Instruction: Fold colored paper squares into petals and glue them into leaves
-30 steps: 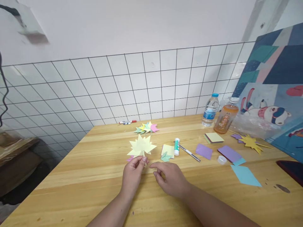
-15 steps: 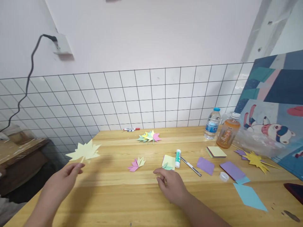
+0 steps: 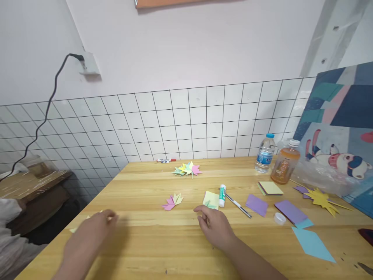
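Observation:
My left hand [image 3: 90, 237] is blurred at the lower left, with its fingers pinched together. Pale-yellow tips of a cut paper maple leaf [image 3: 73, 230] poke out behind it; the hand covers most of the leaf and its stem. My right hand [image 3: 217, 227] rests over the table, its index finger extended, the others loosely curled, with nothing held. Just beyond that fingertip lies a pale-yellow paper square [image 3: 213, 198] with a folded green piece [image 3: 211, 205] on it. A glue stick [image 3: 222, 195] lies beside the square. Left of it sits a pink-and-yellow folded paper leaf [image 3: 173, 202].
A cluster of colored paper leaves [image 3: 187, 169] and a marker [image 3: 166, 160] lie near the tiled wall. To the right are a pen [image 3: 239, 205], purple paper [image 3: 256, 205], a white cap [image 3: 279, 218], blue paper [image 3: 313, 244], a water bottle [image 3: 265, 153] and an orange drink bottle [image 3: 284, 163].
My left hand has turned over and lowered, so the pale-yellow leaf, plainly visible before, is now mostly behind it. My right hand stays beside the paper square. The view has shifted slightly left.

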